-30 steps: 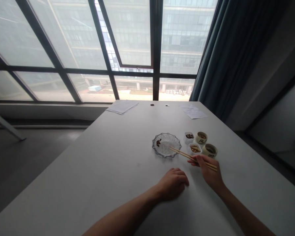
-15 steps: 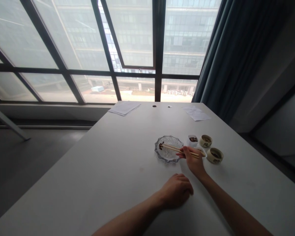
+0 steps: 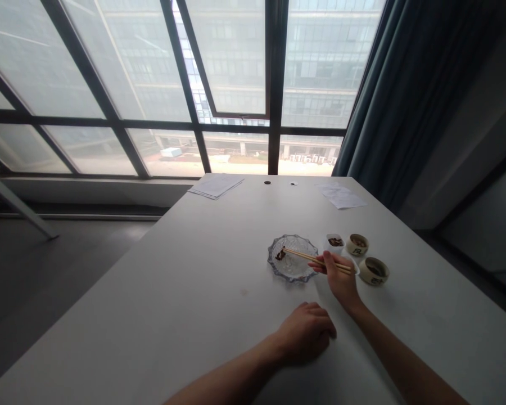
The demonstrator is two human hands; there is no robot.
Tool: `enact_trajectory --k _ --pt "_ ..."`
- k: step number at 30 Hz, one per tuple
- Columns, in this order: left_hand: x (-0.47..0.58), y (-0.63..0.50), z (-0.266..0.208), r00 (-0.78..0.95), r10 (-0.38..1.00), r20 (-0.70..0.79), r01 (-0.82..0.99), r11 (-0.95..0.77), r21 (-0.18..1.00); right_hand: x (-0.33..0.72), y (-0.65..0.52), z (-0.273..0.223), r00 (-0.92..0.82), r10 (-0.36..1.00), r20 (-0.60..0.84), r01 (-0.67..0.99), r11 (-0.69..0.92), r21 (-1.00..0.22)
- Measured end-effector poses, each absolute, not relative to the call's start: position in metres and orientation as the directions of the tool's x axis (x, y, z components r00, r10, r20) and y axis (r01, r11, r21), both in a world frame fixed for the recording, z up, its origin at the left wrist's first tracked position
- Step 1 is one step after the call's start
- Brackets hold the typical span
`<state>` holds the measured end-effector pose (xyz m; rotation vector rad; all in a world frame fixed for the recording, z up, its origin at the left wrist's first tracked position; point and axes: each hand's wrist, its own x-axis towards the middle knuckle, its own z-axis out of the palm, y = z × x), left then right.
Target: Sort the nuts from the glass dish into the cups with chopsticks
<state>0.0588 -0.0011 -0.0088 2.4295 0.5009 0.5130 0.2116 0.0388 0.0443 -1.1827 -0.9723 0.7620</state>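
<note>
My right hand point(image 3: 339, 277) grips a pair of wooden chopsticks point(image 3: 301, 255) and reaches in from the right over a clear glass plate point(image 3: 295, 274) with a scalloped rim. The chopstick tips are at a small dark brown piece point(image 3: 280, 255), perhaps dried food, on the plate's left side; whether they still pinch it I cannot tell. On the table nearer to me rests my left hand point(image 3: 306, 332), its fingers curled in and nothing seen in them. Partly behind my right hand is a white dish point(image 3: 356, 266), its contents hidden.
Right of the plate stand a white cup point(image 3: 334, 242) of dark brown pieces and two cream bowls, one farther point(image 3: 357, 245) and one nearer point(image 3: 374, 272). Papers lie at the table's far left point(image 3: 216, 185) and far right point(image 3: 343, 197). Windows and a dark curtain point(image 3: 371, 101) stand beyond.
The chopstick tips and the dark piece are now lower on the plate's left side. The whole view has shifted slightly; my left hand keeps its place on the table.
</note>
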Motion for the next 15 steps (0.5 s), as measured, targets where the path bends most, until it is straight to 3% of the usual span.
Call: enact_trajectory --k 7,15 --pt "0.059 -0.002 -0.008 0.850 0.463 0.250 0.227 -0.750 0.621 0.214 0.036 0.032 0.342 0.915 0.212 0.041 0.211 -0.977" --pt "0.059 -0.001 -0.008 0.851 0.459 0.256 0.225 -0.758 0.612 0.220 0.024 0.048 0.446 0.854 0.267 0.036 0.281 -0.959"
